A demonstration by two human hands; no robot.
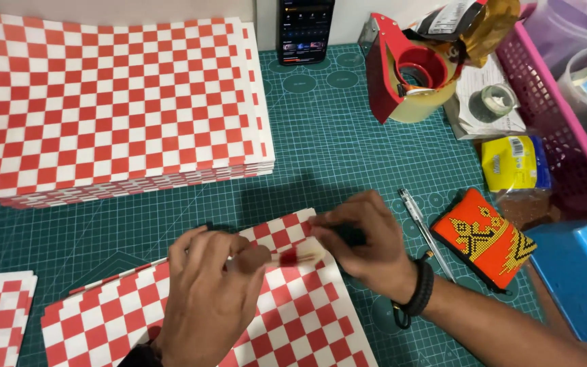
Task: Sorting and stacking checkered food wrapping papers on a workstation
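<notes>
The left hand (208, 299) is closed around a small brush (300, 255) with red and pale bristles. The right hand (365, 241) pinches a small dark thing; I cannot tell what it is. Both hands are over the near checkered paper (293, 319). A big stack of checkered sheets (123, 102) lies far left, a pen (422, 228) just right.

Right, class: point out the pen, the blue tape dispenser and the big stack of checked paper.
pen (424, 231), head view, mid-barrel.
blue tape dispenser (575, 272), head view, its top face.
stack of checked paper (123, 102), head view, middle of top sheet.
</notes>
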